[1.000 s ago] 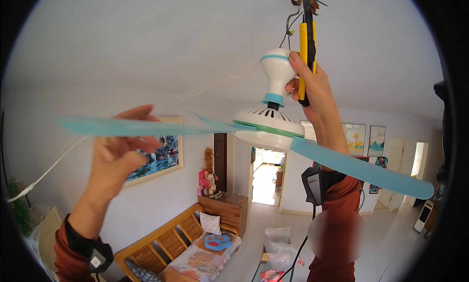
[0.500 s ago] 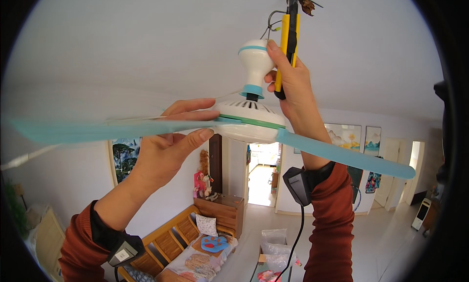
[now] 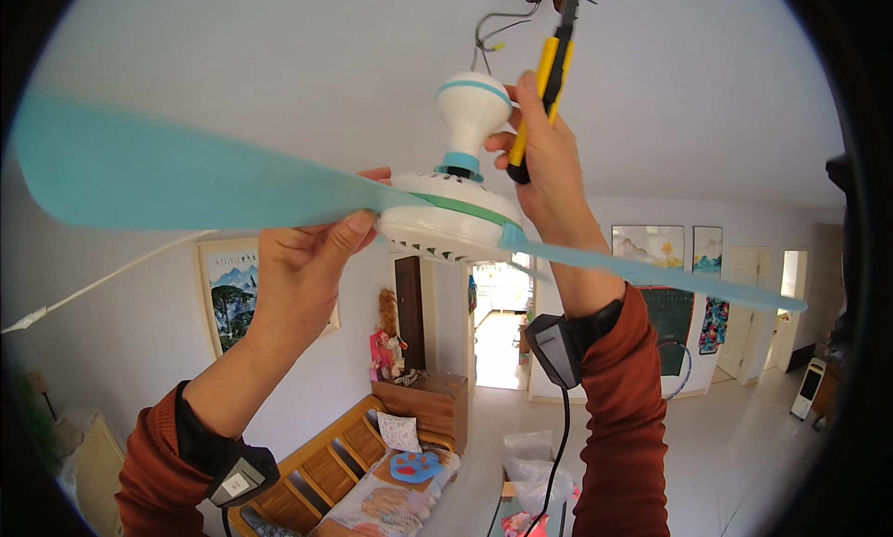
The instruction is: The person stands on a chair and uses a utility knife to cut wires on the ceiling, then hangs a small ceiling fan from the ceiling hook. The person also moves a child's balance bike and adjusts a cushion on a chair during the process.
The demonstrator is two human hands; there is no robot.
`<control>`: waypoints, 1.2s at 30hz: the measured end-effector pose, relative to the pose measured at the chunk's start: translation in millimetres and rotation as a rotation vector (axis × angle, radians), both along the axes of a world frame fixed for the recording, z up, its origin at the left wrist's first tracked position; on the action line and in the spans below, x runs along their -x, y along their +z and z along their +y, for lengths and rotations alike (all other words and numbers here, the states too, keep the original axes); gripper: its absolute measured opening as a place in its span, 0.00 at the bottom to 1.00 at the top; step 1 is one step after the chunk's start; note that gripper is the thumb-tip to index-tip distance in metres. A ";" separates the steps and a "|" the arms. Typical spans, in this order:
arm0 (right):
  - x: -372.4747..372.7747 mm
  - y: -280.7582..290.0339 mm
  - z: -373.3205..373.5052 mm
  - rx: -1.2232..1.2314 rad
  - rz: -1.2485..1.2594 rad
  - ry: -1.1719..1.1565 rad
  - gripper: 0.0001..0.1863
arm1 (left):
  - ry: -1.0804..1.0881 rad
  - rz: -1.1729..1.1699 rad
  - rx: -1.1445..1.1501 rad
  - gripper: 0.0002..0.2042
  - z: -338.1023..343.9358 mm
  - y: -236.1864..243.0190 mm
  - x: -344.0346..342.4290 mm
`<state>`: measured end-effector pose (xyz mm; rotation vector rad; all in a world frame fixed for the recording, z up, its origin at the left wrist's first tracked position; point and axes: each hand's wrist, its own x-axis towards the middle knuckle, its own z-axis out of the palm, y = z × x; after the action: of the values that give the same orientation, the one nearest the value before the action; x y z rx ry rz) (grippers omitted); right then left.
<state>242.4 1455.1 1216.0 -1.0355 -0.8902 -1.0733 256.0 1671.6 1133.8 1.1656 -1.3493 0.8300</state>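
A small white ceiling fan [image 3: 451, 235] with pale blue blades hangs overhead from thin dark wires [image 3: 478, 37]. My left hand [image 3: 302, 272] is closed on the fan's left side at the root of a wide blade [image 3: 205, 176], thumb below and fingers partly hidden behind. Beside the fan's white, blue-ringed neck [image 3: 470, 114], my right hand [image 3: 551, 160] holds a yellow and black utility knife [image 3: 555, 72] upright against its palm. Some right fingertips reach behind or against the neck; contact is hard to tell. The knife's dark tip points up near the ceiling wiring.
A second blade [image 3: 670, 277] stretches right, across my right forearm. A white cord [image 3: 121, 281] hangs at left. Below stand a wooden sofa [image 3: 307, 463], a brown cabinet [image 3: 437, 402] and a table with plastic bags [image 3: 528, 458]. Framed pictures [image 3: 648, 244] hang on the far wall.
The fan has tilted and shifted slightly left, and its left blade has swung up to show its broad face. My right hand has moved a little left and down with the utility knife.
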 end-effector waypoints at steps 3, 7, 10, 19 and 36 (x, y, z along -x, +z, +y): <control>1.2 -0.7 -17.3 -0.066 0.013 -0.133 0.30 | -0.017 -0.013 -0.021 0.12 -1.6 2.8 -0.3; 13.3 3.8 -39.6 -0.059 0.114 -0.400 0.30 | -0.001 0.002 -0.052 0.10 -0.3 1.4 0.9; 22.1 2.2 -49.4 -0.034 0.176 -0.441 0.24 | -0.023 0.005 -0.068 0.09 1.9 0.4 2.0; 23.7 2.3 -45.2 0.029 0.017 -0.427 0.16 | 0.047 -0.042 -0.070 0.10 10.7 5.0 1.7; 24.1 2.6 -27.2 0.058 0.002 -0.436 0.26 | 0.213 -0.150 -0.080 0.10 40.7 18.5 25.3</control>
<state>218.3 1427.9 1218.6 -1.3163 -0.7115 -1.4130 230.7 1712.3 1152.4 1.3484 -1.4066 1.0406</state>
